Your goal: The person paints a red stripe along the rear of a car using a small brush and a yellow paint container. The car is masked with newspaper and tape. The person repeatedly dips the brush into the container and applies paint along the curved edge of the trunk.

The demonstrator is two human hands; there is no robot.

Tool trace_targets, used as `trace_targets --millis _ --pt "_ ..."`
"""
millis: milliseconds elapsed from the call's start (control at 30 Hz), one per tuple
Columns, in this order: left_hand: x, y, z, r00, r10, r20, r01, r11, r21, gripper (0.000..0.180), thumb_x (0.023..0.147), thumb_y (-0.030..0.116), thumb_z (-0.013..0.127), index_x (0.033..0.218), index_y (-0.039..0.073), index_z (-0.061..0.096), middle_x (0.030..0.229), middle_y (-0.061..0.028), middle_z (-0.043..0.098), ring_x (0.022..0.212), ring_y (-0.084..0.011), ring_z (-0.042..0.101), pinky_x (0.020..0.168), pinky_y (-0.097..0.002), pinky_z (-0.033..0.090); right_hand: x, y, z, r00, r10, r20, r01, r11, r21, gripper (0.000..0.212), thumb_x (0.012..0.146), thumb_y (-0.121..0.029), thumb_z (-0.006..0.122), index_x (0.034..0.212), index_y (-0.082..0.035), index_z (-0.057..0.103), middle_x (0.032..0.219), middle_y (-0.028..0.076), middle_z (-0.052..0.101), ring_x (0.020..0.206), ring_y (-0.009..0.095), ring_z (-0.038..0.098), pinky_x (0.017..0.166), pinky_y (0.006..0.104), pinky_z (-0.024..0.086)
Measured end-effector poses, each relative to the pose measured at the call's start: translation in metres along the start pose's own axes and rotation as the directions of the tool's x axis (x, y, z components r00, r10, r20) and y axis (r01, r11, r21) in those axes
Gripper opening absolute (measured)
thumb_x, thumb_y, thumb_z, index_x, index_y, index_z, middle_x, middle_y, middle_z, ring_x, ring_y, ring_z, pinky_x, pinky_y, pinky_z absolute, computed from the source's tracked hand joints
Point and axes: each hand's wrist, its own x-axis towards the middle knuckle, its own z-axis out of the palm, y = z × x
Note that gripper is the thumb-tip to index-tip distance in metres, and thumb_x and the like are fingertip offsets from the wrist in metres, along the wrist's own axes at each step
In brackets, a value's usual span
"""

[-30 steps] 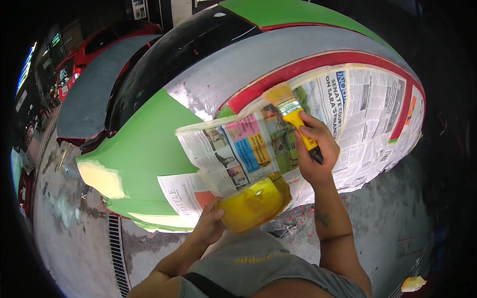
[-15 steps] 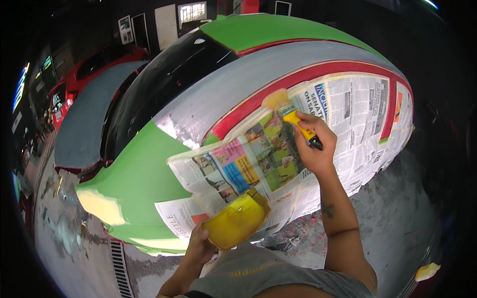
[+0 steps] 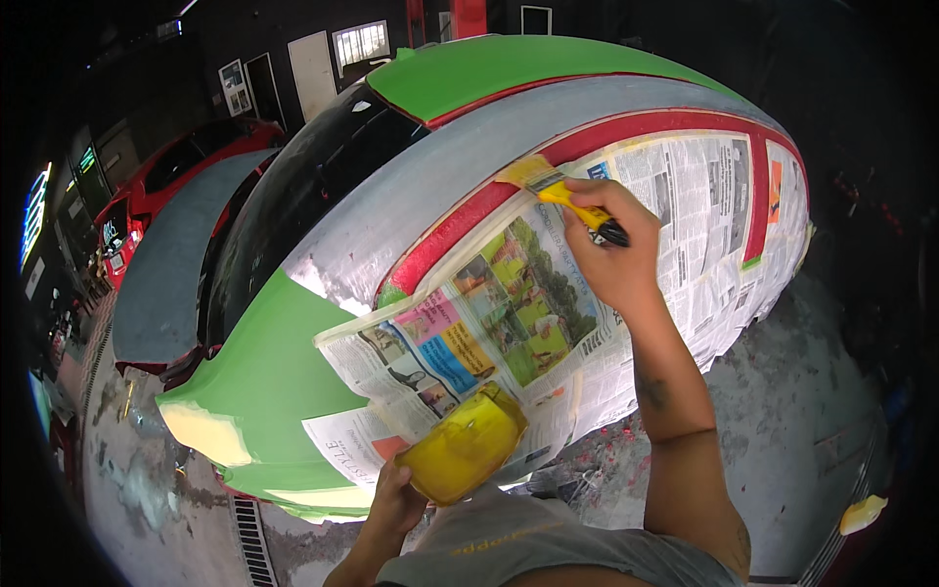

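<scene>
My right hand (image 3: 626,245) is closed around the yellow-and-black handle of the brush (image 3: 587,208), which slants up and to the left so that its pale bristles lie at the upper edge of the red strip (image 3: 450,240), by the grey panel (image 3: 406,191); I take the angle to be for following that curve while keeping my knuckles out over the newspaper (image 3: 685,191). The sheets cover the car's side below the strip, probably as masking, with a bare red upright between two of them. My left hand (image 3: 396,497) is curled on the lower left end of the yellow container (image 3: 465,447), thumb on the near side, and holds it low against my front, I suppose to keep it within easy reach of the brush and clear of the paint surfaces. The container's far side is turned from me, so I cannot see what is in it, nor the fingers under it. I also cannot tell whether the bristles press on the surface or hover just off it, and my palm hides part of the grip. The car's far side is out of sight, and a cream-coloured thing (image 3: 863,514) at lower right is hard to identify.
</scene>
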Motion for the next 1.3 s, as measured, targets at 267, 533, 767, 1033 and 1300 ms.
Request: trace_targets --millis 267,533,767,1033,1300 --pt "-0.006 -0.003 -0.004 1.000 -0.019 -0.008 0.019 1.000 -0.002 0.077 0.094 0.045 0.085 0.146 -0.003 0.055 0.135 -0.0175 0.069 0.125 -0.0304 0.069 0.110 -0.0465 0.057 -0.014 -0.019 0.029 0.956 -0.194 0.220 0.205 0.978 -0.027 0.021 0.089 0.005 0.080 0.107 0.000 0.071 0.118 0.021 0.078 0.100 0.035 0.080 0.086 0.0386 0.063" --pt "-0.008 -0.002 -0.008 0.998 0.049 -0.049 -0.051 0.998 -0.032 0.074 0.094 0.041 0.084 0.146 -0.004 0.057 0.136 -0.0183 0.070 0.127 -0.0319 0.070 0.112 -0.0473 0.057 -0.047 -0.017 0.026 0.938 -0.296 0.179 0.307 0.951 -0.038 0.018 0.087 0.008 0.081 0.102 0.001 0.073 0.121 0.022 0.077 0.102 0.037 0.079 0.086 0.0402 0.064" --pt "-0.005 0.002 -0.009 0.999 0.032 0.003 -0.032 0.999 -0.016 0.079 0.093 0.045 0.086 0.147 -0.006 0.059 0.143 -0.0179 0.070 0.134 -0.0316 0.068 0.115 -0.0477 0.055 -0.025 0.032 -0.014 0.979 -0.194 -0.065 0.179 0.965 -0.189 0.015 0.091 0.008 0.078 0.103 0.003 0.070 0.119 0.024 0.080 0.106 0.032 0.081 0.093 0.0364 0.062" --pt "0.000 0.000 -0.001 1.000 0.017 0.020 -0.018 1.000 0.014 0.089 0.091 0.050 0.088 0.153 -0.006 0.057 0.148 -0.0174 0.069 0.137 -0.0306 0.067 0.117 -0.0468 0.054 0.008 0.050 -0.045 0.988 -0.068 -0.136 0.057 0.995 -0.084 0.017 0.091 0.007 0.078 0.103 0.004 0.067 0.119 0.018 0.081 0.111 0.020 0.078 0.094 0.0327 0.060" --pt "-0.004 -0.003 0.016 0.999 0.034 -0.003 -0.034 0.998 0.050 0.095 0.092 0.052 0.086 0.157 -0.009 0.053 0.150 -0.0192 0.068 0.138 -0.0319 0.067 0.118 -0.0477 0.054 0.012 0.042 -0.040 0.987 -0.159 -0.032 0.153 0.979 -0.135 0.016 0.087 0.005 0.077 0.099 0.002 0.067 0.108 0.019 0.080 0.097 0.030 0.082 0.085 0.0341 0.062"
